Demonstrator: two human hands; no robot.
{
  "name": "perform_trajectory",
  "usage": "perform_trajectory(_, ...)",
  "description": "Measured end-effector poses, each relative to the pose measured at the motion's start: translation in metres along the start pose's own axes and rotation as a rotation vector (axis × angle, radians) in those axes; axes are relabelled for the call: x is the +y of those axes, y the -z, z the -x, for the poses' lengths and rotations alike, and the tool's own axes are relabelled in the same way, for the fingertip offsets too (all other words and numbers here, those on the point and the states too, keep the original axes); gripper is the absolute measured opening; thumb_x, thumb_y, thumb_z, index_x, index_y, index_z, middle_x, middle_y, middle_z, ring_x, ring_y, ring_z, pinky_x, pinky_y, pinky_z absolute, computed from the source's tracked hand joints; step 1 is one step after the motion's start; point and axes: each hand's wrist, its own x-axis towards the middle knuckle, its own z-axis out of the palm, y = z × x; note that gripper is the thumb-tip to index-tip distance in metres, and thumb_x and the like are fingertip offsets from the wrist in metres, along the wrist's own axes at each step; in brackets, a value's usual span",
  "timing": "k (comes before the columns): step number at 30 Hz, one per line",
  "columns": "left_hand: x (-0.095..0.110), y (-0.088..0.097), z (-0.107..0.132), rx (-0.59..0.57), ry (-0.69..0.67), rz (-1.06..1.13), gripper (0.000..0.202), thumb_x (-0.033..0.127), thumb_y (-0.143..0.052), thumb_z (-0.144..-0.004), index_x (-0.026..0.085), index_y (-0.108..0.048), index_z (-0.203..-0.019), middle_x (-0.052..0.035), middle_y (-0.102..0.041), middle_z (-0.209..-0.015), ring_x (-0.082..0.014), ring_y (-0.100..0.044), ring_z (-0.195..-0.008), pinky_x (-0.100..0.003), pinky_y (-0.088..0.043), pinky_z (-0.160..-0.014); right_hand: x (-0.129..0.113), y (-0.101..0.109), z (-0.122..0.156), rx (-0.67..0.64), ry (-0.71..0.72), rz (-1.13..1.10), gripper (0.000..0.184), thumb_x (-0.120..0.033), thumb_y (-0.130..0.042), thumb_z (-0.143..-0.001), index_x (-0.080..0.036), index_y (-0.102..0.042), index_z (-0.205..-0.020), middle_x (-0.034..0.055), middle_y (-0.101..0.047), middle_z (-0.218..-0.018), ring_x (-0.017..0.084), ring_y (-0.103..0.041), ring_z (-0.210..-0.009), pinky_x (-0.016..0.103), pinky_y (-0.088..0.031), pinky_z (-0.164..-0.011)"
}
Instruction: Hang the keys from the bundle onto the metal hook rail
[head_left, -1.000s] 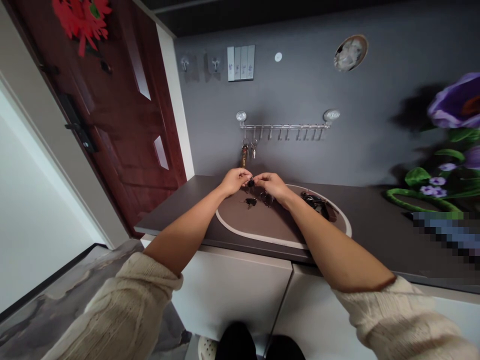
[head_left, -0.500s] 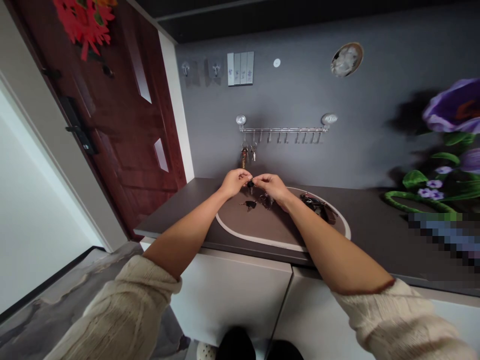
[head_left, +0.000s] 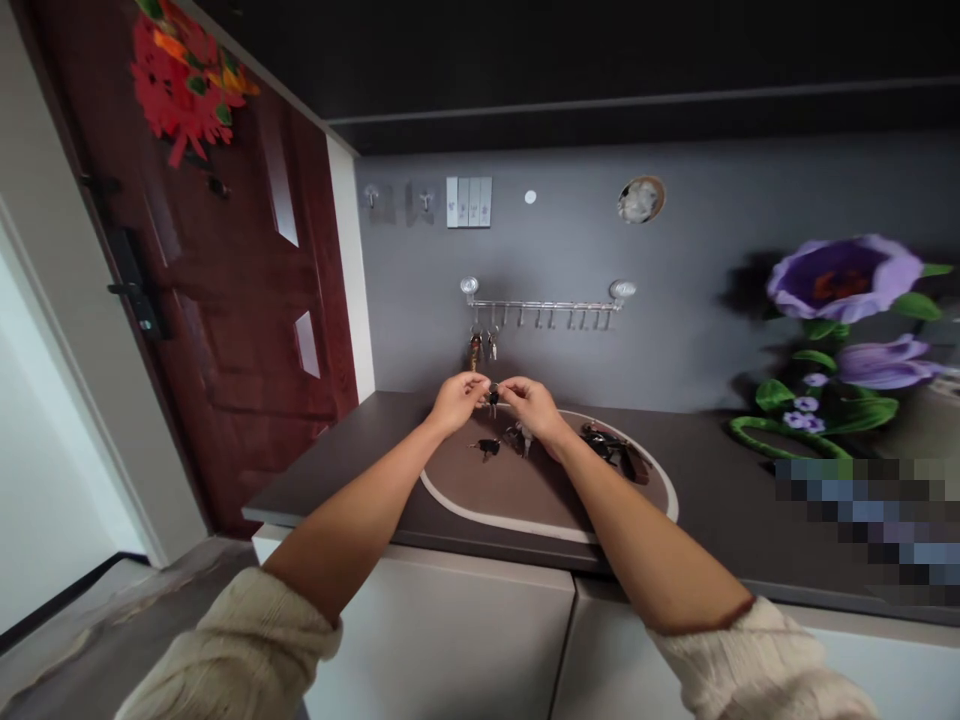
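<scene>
My left hand (head_left: 454, 401) and my right hand (head_left: 529, 405) meet above the far part of an oval brown mat (head_left: 517, 485). Both pinch one small dark key (head_left: 493, 396) between their fingertips, lifted off the mat. Below them on the mat lie a loose black key (head_left: 486, 446) and a small key bunch (head_left: 517, 436). A larger dark pile of keys (head_left: 611, 447) lies to the right of my right wrist. On the wall above hangs a metal hook rail (head_left: 546, 305) with two key sets (head_left: 481, 346) on its left hooks.
The mat lies on a dark countertop (head_left: 352, 455) over white cabinets (head_left: 465, 630). A red-brown door (head_left: 225, 260) stands at left. Purple artificial flowers (head_left: 840, 330) fill the right end of the counter. Light switches (head_left: 469, 201) sit high on the grey wall.
My view has tilted up, so everything sits lower in the picture. Both hands stay together on the small key and have lifted slightly toward the hook rail.
</scene>
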Motion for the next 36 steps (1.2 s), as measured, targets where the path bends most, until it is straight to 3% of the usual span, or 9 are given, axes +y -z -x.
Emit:
perform_trajectory(6,-0.008,-0.001,0.0,0.044,-0.008,-0.12,0.025,0.035,-0.046,-0.072,0.013,-0.056,-0.075,-0.003,-0.057,-0.065,-0.0083,-0.05,-0.052,-0.021,-0.041,-0.051,-0.002,0.007,-0.009,0.133,0.001,-0.017,0.026,-0.039,-0.05,-0.068,-0.015,-0.059,-0.075,0.0029,-0.061,-0.075,0.012,-0.052,-0.068,0.026,-0.039,-0.068)
perform_trajectory(11,-0.016,-0.001,-0.001,0.022,-0.045,-0.279,0.024,0.033,-0.043,-0.073,0.014,-0.057,-0.072,-0.0015,-0.058,-0.061,-0.0085,-0.05,-0.051,-0.021,-0.039,-0.051,-0.005,0.014,-0.032,0.215,0.0,-0.077,0.023,-0.037,-0.05,-0.066,-0.015,-0.056,-0.07,0.0023,-0.059,-0.068,0.012,-0.05,-0.063,0.026,-0.04,-0.064)
perform_trajectory(19,-0.019,0.002,-0.002,-0.05,-0.102,-0.46,0.025,0.03,-0.04,-0.075,0.015,-0.059,-0.068,-0.0008,-0.058,-0.058,-0.0091,-0.05,-0.051,-0.02,-0.037,-0.053,-0.02,0.013,-0.075,0.351,-0.158,-0.289,0.014,-0.027,-0.048,-0.067,-0.015,-0.053,-0.073,0.0018,-0.057,-0.068,0.01,-0.053,-0.06,0.022,-0.042,-0.055)
perform_trajectory(27,-0.02,0.004,-0.003,-0.03,-0.125,-0.51,0.024,0.028,-0.04,-0.075,0.015,-0.06,-0.07,-0.0019,-0.06,-0.063,-0.0105,-0.051,-0.055,-0.021,-0.036,-0.054,-0.025,0.007,-0.108,0.461,-0.258,-0.221,0.013,-0.02,-0.045,-0.069,-0.013,-0.054,-0.073,0.0048,-0.06,-0.073,0.009,-0.056,-0.058,0.021,-0.044,-0.054)
perform_trajectory(36,-0.019,0.005,-0.004,-0.036,-0.136,-0.529,0.024,0.025,-0.04,-0.076,0.015,-0.06,-0.069,-0.0017,-0.059,-0.061,-0.0105,-0.051,-0.056,-0.021,-0.035,-0.056,0.001,0.001,-0.13,0.5,-0.256,0.019,0.021,-0.026,-0.045,-0.072,-0.012,-0.059,-0.076,0.0071,-0.062,-0.067,0.012,-0.058,-0.059,0.025,-0.044,-0.058)
